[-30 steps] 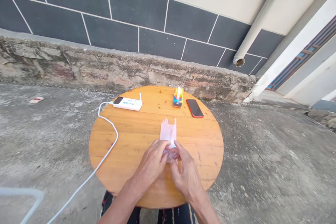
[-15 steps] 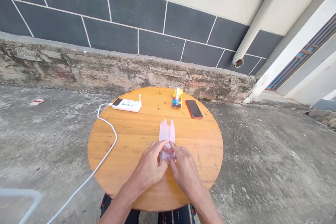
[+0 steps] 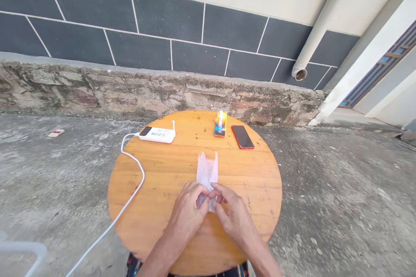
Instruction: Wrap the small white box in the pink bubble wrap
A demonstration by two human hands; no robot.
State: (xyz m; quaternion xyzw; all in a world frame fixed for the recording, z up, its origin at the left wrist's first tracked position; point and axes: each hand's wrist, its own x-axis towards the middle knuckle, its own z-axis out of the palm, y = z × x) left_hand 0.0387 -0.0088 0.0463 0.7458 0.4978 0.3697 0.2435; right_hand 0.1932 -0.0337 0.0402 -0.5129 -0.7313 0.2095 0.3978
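A thin, pinkish-white plastic bag (image 3: pixel 207 172) lies flattened lengthwise on the round wooden table (image 3: pixel 156 199), its two handle-like ends pointing away from me. My left hand (image 3: pixel 191 207) is closed at the bag's near part, thumb and forefinger pinching it. From the other side, my right hand (image 3: pixel 232 212) curls its fingers onto the same part, its forefinger near the left fingertips and its thumb a little lower. The fingers of both hands hide some of the bag's near end.
Toward the table's far side stand a white device (image 3: pixel 157 134) with a cable (image 3: pixel 143 173), a yellow-and-blue tape dispenser (image 3: pixel 220 124) and a red-edged phone (image 3: pixel 242 136). Behind the table runs a stone ledge (image 3: pixel 130 95) below a tiled wall. A flattened packet (image 3: pixel 56 133) lies on the concrete floor.
My fingers have shifted slightly on the bag, and the right thumb and forefinger sit somewhat farther from the left hand. The bag's far ends have spread slightly apart. The view has tilted up a little.
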